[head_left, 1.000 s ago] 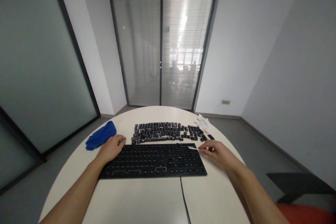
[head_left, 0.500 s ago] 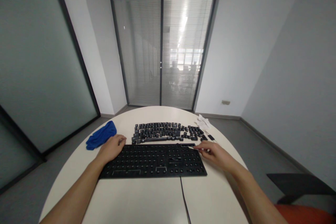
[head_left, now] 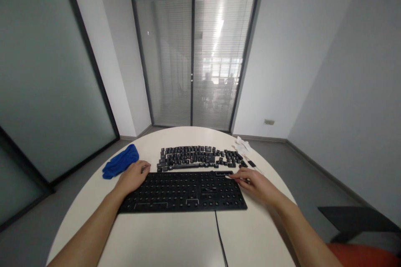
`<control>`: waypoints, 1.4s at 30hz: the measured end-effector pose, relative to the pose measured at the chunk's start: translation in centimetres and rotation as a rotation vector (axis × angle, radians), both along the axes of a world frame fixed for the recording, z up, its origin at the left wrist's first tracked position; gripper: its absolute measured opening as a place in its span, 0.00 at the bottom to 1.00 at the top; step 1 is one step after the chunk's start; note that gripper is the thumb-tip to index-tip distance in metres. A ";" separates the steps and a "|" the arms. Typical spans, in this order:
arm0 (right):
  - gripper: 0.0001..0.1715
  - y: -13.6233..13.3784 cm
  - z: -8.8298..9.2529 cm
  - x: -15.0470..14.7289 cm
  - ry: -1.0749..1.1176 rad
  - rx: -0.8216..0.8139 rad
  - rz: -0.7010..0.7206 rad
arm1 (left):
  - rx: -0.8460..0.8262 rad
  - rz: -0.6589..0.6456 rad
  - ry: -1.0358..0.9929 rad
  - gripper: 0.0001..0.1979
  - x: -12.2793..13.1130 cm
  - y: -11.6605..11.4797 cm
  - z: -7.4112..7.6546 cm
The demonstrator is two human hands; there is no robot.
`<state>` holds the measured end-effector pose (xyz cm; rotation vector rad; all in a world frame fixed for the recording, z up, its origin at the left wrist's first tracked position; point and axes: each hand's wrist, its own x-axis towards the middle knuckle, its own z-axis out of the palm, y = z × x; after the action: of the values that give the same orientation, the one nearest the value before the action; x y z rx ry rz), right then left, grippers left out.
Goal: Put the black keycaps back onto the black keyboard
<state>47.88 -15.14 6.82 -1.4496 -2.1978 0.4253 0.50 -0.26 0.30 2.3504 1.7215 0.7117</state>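
Observation:
A black keyboard base (head_left: 184, 192) stripped of its keycaps lies on the table, its cable running toward me. My left hand (head_left: 134, 176) is closed over its upper left corner, fingers curled at the far edge. At the opposite upper corner, my right hand (head_left: 250, 179) pinches a thin cotton swab (head_left: 227, 176). The swab's white tip touches or hovers just over the keyboard; I cannot tell which. Behind the base, the loose black keycaps (head_left: 188, 156) sit in rough rows, a long spacebar (head_left: 186, 166) among them.
On the round white table (head_left: 163, 238), a blue cloth (head_left: 120, 162) lies beside my left hand. Crumpled white tissue (head_left: 242, 146) and a small dark object (head_left: 251, 163) lie at the far right. A chair (head_left: 360, 221) with a red seat stands right of the table.
My right hand has shifted very slightly, with the swab still at the keyboard's upper right. My left hand has stayed in place.

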 end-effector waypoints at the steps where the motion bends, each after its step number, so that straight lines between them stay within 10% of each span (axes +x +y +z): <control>1: 0.18 0.0 0.1 0.0 -0.003 0.001 -0.002 | 0.000 -0.001 0.001 0.19 0.0 0.0 0.0; 42: 0.09 -0.6 -0.7 0.2 0.203 -0.194 0.012 | -0.001 0.009 0.023 0.20 0.2 -0.2 0.3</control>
<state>48.11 -15.75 6.11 -1.4221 -2.0493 0.7739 0.66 -0.50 0.62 2.3607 1.7421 0.6882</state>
